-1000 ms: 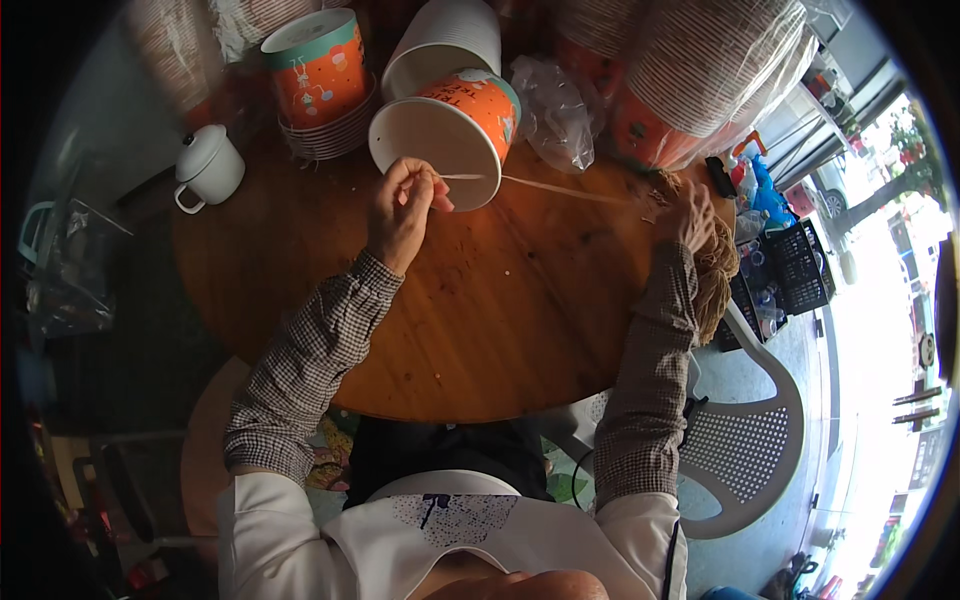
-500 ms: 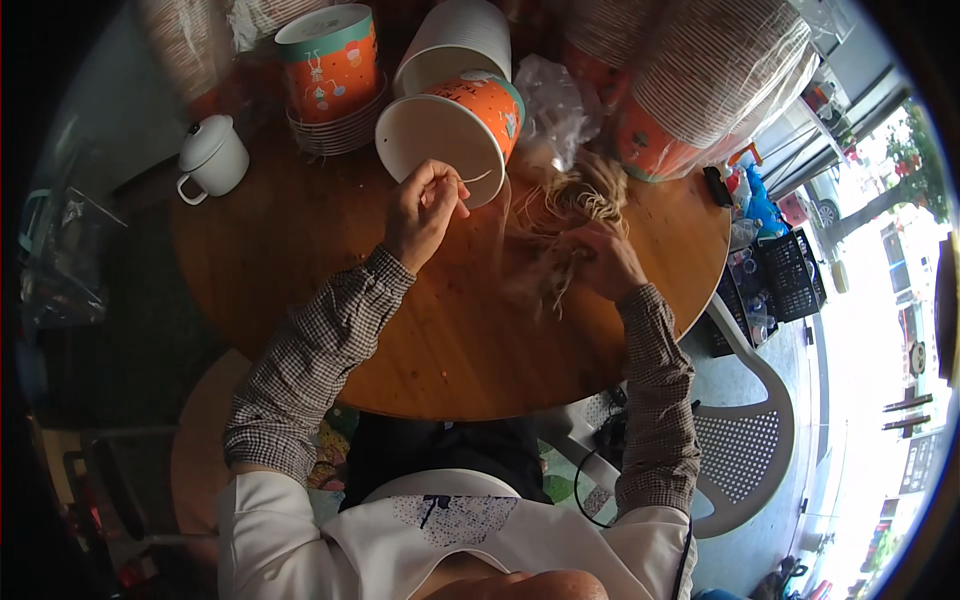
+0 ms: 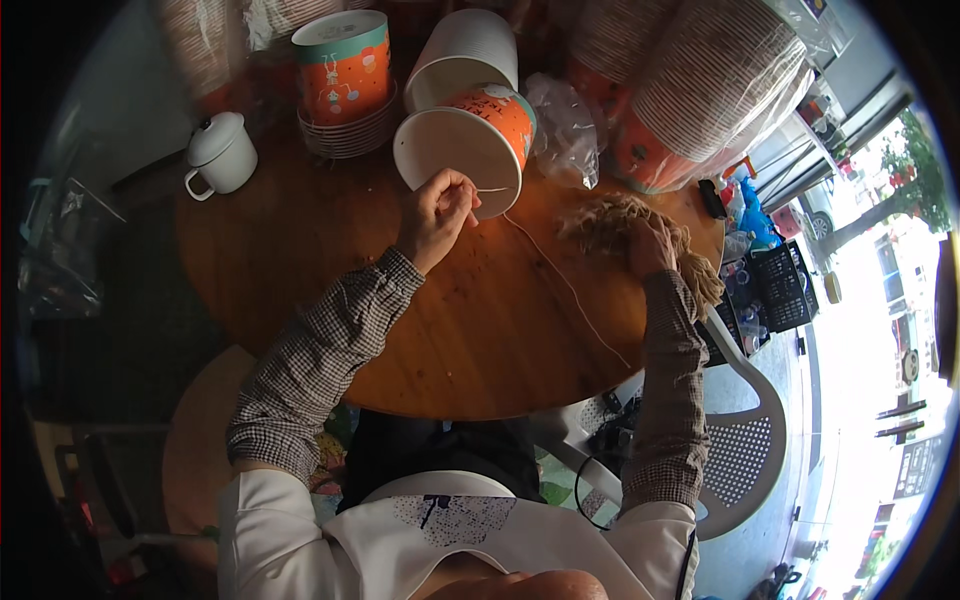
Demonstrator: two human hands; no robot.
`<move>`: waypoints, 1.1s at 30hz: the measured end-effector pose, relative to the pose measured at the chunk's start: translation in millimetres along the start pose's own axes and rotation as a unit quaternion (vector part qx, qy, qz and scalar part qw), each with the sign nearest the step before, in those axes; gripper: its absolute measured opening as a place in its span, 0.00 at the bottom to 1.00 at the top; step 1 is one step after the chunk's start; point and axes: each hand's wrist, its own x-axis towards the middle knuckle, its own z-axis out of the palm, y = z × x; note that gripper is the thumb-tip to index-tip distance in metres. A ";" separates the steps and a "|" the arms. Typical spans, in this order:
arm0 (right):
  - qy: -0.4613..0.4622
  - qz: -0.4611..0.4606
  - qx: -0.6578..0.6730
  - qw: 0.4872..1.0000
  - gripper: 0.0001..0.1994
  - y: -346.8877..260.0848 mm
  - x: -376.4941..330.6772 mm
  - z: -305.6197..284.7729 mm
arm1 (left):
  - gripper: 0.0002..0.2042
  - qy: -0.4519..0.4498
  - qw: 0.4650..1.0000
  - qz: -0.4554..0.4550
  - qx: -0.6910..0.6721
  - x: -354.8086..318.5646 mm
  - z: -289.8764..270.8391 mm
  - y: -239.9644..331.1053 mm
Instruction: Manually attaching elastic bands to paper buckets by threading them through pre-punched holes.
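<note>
My left hand (image 3: 438, 218) is closed in a pinch on a thin pale string, its short end sticking out in front of an orange paper tub (image 3: 425, 150). The tub lies on its side, its white mouth facing me. A long pale string (image 3: 568, 283) runs from below the tub's rim across the wooden table toward its near right edge; whether it is the pinched one, I cannot tell. At the right of the table my right hand (image 3: 652, 248) is closed on a bundle of tan strings (image 3: 612, 222), part of which hangs along my wrist over the table's edge.
Behind the tub lies a stack of white tubs (image 3: 462, 50). A crumpled clear plastic bag (image 3: 565, 125) and tall wrapped tub stacks (image 3: 725, 85) stand at the back right. At the left are an upside-down orange tub (image 3: 343, 75) and a white lidded mug (image 3: 222, 155). A chair (image 3: 745, 450) stands right.
My right hand has swung right with the string bundle, which is now bunched at the table's right edge. A single string now lies stretched across the table. My left hand keeps its pinch.
</note>
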 end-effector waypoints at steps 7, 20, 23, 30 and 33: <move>-0.005 -0.157 0.050 0.986 0.21 -1.2 -7.5 -42.0 | 0.07 -0.004 1.000 -0.021 -0.003 0.6 -7.9 6.4; -0.100 -0.072 0.502 0.856 0.15 -154.9 -6.6 9.1 | 0.05 -0.025 0.998 0.031 0.053 0.2 1.8 6.2; -0.158 -0.033 0.499 0.851 0.12 -155.6 -15.9 18.7 | 0.05 -0.038 0.997 0.068 0.006 -0.5 5.8 13.5; -0.250 -0.018 0.610 0.752 0.07 -170.5 -37.3 -2.3 | 0.06 -0.109 0.976 -0.055 -0.180 -4.9 7.4 27.1; -0.224 -0.116 0.523 0.814 0.07 -174.9 -47.7 -4.7 | 0.07 -0.086 0.976 -0.067 -0.190 -2.7 8.6 26.9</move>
